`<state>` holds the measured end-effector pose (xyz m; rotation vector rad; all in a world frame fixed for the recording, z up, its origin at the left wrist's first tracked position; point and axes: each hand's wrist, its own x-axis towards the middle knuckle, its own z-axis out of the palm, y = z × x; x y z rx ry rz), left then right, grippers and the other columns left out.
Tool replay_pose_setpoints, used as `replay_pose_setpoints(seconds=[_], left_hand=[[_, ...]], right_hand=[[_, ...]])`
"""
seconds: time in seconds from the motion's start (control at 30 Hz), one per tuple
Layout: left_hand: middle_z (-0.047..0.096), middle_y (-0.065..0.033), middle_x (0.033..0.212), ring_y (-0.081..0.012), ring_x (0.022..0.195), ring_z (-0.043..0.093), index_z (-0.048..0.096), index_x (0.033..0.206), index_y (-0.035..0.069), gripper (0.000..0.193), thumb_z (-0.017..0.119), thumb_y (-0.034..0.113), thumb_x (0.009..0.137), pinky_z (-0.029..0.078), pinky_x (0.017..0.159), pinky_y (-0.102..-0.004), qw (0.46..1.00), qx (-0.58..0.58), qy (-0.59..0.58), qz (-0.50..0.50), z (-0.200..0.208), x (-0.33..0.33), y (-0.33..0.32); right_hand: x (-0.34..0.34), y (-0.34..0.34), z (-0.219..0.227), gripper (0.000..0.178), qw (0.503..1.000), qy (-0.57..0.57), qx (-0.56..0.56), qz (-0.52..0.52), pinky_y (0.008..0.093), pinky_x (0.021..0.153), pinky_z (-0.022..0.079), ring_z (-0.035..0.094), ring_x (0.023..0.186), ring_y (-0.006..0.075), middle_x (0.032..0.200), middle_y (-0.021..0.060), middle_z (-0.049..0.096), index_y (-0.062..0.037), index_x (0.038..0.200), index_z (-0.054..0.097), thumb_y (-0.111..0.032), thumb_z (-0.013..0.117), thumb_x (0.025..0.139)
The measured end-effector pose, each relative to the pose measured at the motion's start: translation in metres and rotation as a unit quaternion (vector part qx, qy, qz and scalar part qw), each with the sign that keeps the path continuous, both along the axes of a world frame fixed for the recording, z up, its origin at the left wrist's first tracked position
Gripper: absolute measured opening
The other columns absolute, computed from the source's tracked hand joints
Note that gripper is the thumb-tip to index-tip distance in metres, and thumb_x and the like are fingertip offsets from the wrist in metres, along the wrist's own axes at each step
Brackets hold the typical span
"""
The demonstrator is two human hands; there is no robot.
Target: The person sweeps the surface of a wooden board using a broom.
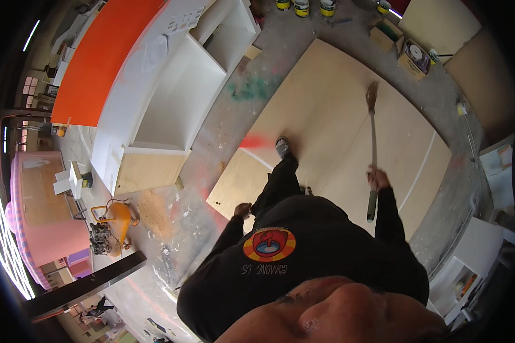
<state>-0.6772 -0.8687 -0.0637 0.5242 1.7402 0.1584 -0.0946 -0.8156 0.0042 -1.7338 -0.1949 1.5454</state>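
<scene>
My right hand is closed round the long grey handle of a brush. Its green grip end sticks out below my fist. At the far end the brown bristles, a little blurred, are over a pale wooden board lying on the floor; whether they touch it I cannot tell. Beside my left thigh hangs my left hand, its fingers curled in, with nothing visible in it. My left shoe is set forward on the board.
On the left stands a white cabinet with open compartments, next to an orange panel. A yellow machine sits on the grey floor. Several tins and boxes line the far side. Boards lean at the right.
</scene>
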Motion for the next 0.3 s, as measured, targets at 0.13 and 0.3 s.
replay_pose_setpoints(seconds=[0.13,0.3], left_hand=[[0.055,-0.0036,0.069,-0.0148,0.058,0.054,0.057,0.088,0.008,0.025,0.051,0.031,0.080,0.041,0.047,-0.0293,1.000,0.013,-0.021,-0.016,-0.020,0.006,0.098],[0.059,-0.0072,0.066,-0.0161,0.053,0.056,0.058,0.087,0.005,0.023,0.052,0.026,0.079,0.044,0.048,-0.0305,0.990,0.075,-0.033,-0.111,-0.025,0.077,0.244]], right_hand=[[-0.028,-0.075,-0.068,0.026,0.988,-0.008,-0.129,0.082,0.0323,0.041,0.040,0.048,0.044,0.0197,0.058,0.0096,0.051,-0.0018,0.103,0.052,-0.018,0.043,0.085],[-0.026,-0.214,-0.108,0.036,0.977,-0.125,-0.125,0.120,0.0372,0.066,0.048,0.059,0.070,0.0238,0.081,0.0119,0.062,-0.0136,0.110,0.055,-0.027,0.057,0.077]])
